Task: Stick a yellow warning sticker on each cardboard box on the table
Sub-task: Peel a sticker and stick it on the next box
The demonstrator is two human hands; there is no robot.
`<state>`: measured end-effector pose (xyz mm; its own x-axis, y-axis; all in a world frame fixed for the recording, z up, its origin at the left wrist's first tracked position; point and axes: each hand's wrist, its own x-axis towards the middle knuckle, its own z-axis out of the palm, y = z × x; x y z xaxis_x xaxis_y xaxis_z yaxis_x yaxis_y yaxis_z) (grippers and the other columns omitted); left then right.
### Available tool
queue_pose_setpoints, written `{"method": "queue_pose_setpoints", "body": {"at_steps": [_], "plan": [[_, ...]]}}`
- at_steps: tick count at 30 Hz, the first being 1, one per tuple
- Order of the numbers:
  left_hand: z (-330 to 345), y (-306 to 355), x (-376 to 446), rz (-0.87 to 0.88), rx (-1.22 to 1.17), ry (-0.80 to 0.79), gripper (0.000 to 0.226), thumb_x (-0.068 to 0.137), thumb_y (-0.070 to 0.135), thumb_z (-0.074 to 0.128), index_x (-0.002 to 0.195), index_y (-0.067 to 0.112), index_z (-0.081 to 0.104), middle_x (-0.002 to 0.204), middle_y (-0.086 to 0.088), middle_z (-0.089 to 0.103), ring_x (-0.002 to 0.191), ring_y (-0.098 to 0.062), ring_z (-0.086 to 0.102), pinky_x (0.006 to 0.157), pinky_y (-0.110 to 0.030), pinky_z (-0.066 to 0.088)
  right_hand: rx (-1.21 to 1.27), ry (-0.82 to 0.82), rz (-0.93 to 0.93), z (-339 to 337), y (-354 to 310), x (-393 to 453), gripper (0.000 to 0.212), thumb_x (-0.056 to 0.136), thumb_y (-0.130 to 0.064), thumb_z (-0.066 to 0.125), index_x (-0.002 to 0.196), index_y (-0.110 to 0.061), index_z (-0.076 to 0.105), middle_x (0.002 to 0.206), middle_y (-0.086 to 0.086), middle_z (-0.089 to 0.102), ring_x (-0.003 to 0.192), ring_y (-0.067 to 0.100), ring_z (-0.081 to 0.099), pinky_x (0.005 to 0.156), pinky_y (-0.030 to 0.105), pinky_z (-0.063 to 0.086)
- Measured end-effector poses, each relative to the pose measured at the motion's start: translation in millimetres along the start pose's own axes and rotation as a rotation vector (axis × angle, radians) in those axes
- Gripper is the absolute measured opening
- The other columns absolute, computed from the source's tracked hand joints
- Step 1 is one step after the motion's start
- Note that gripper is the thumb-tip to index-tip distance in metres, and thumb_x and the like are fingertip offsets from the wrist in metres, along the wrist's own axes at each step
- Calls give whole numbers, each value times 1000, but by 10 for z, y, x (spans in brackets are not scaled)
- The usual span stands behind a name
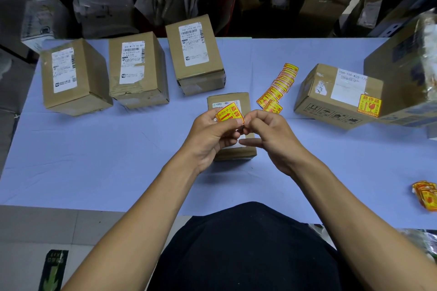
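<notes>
Fingers [233,123] of both the left hand [214,133] and right hand [268,132] pinch one yellow sticker [228,113] above a small box [233,125] on the worktop [94,149].

Blue-covered table [94,160]: six cardboard boxes [138,69], sticker strip [279,87], sticker pile [425,195].
</notes>
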<state>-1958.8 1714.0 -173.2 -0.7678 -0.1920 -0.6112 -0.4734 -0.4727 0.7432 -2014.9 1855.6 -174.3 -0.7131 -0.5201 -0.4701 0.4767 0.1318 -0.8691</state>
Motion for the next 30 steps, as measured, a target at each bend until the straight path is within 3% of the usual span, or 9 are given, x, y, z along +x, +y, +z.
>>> {"method": "queue_pose_setpoints", "body": {"at_steps": [2,4,6,8,11,17,22,26,30], "plan": [[21,-39,5,7,38,79,43,76,17,82,112,22,60,96,-2,74,80,-16,68,66,-28,53,-10,24,-34,-5,10,4,33,94,-1,46,70,-18,62,62,-7,58,72,11,60,71,28,58],[48,-95,-2,140,181,229,53,67,27,86,108,33,55,114,3,63,101,-5,63,75,-20,50,-25,49,-60,-19,21,11,32,93,-2,46,71,-18,61,64,-8,58,73,10,58,75,28,57],[41,-136,-20,395,433,338,44,71,25,86,100,37,56,115,8,56,104,8,54,80,-10,45,-41,60,-79,-32,30,13,31,93,-1,47,71,-19,61,66,-8,59,71,8,57,79,31,55],[19,-146,-3,549,555,255,23,80,17,78,92,33,66,104,10,64,99,5,60,85,-17,48,-60,48,-104,-33,44,17,31,93,-1,48,71,-20,61,68,-8,60,71,7,56,81,30,55],[41,-145,-35,524,442,80,18,88,10,67,87,26,76,88,9,76,86,-6,70,79,-19,53,-94,47,-152,-43,71,22,29,92,-2,51,72,-20,62,72,-7,61,74,10,57,81,31,54],[44,-184,-29,524,437,31,8,83,31,73,88,32,78,86,9,77,85,-11,72,79,-23,56,-189,63,-232,-128,148,10,14,86,-19,59,73,-20,65,70,-5,66,75,13,59,78,39,51],[108,-249,16,456,449,106,9,83,24,70,78,27,77,79,8,75,79,-14,70,79,-35,59,-199,78,-202,-193,212,15,15,86,-16,57,73,-19,64,71,-8,66,75,11,60,79,40,54],[165,-260,56,272,292,235,21,89,10,64,72,19,71,73,7,72,71,-8,66,72,-32,60,-209,215,-65,-341,372,36,17,87,-14,51,74,-13,62,71,-1,63,75,13,59,77,34,54],[81,-170,66,171,170,310,17,92,9,62,78,10,70,72,-2,68,64,-7,63,63,-23,56,-227,342,90,-633,644,29,24,93,-9,50,71,-13,59,73,-1,60,73,13,61,71,25,54]]}}
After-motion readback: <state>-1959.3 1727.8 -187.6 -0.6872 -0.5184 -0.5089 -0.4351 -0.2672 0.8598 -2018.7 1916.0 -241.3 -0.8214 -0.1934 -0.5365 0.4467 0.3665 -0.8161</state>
